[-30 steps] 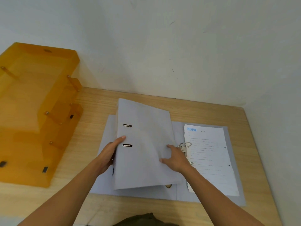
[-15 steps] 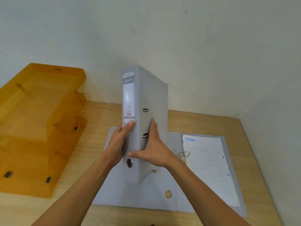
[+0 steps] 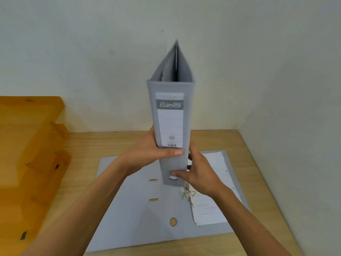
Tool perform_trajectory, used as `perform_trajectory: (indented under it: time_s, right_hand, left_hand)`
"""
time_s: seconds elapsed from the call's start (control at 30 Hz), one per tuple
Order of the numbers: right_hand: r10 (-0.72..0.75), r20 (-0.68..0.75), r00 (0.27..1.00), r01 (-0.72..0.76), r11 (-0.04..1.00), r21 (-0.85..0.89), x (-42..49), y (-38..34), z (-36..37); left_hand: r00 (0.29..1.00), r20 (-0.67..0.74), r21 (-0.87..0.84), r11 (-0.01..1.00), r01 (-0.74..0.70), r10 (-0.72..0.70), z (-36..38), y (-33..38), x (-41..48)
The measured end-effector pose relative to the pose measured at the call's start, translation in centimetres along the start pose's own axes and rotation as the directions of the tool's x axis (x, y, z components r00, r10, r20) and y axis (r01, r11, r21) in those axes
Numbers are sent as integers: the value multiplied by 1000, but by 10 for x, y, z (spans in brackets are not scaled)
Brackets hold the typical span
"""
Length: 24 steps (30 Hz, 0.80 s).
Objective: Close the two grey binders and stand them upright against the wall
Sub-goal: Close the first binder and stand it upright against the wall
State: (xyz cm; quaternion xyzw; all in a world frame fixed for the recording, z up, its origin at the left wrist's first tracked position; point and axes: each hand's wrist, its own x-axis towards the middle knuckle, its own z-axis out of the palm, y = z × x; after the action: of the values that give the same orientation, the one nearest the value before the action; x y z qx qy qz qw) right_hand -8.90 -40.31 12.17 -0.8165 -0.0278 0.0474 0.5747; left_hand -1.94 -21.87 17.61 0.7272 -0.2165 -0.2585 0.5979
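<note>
I hold a closed grey binder (image 3: pixel 170 124) upright in the air, its labelled spine facing me, above the desk. My left hand (image 3: pixel 147 154) wraps its left side with the thumb across the spine. My right hand (image 3: pixel 199 172) grips its lower right side, thumb near the spine's finger hole. Beneath it a second grey binder (image 3: pixel 140 209) lies open and flat on the wooden desk (image 3: pixel 258 172), its metal ring mechanism (image 3: pixel 187 193) showing and white paper (image 3: pixel 208 211) on its right half.
An orange translucent stacked letter tray (image 3: pixel 31 163) fills the left of the desk. The white wall (image 3: pixel 92 61) runs behind the desk, and a side wall (image 3: pixel 304 126) closes off the right edge.
The upper binder went from lying on the open one to lifted, closed and upright, and has turned so its spine faces me. My view has shifted left and nearer.
</note>
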Motion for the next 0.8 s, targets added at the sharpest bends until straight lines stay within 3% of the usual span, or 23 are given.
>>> perform_trajectory:
  time_s: [0.23,0.43,0.8]
  right_hand:
    - [31,-180,983,-45,996,-75,-36,18,-82]
    - [92,-388,917,-119,992,-46,-70,52,-136]
    - [225,-545,808,-300,952,-53,-102,150,-229]
  left_hand:
    - [993,71,36,994,-101,99,72,15,64]
    - [960,237,79,982,-170,147,159,11,116]
    - [975,221,72,997,-29,12,283,-14,187]
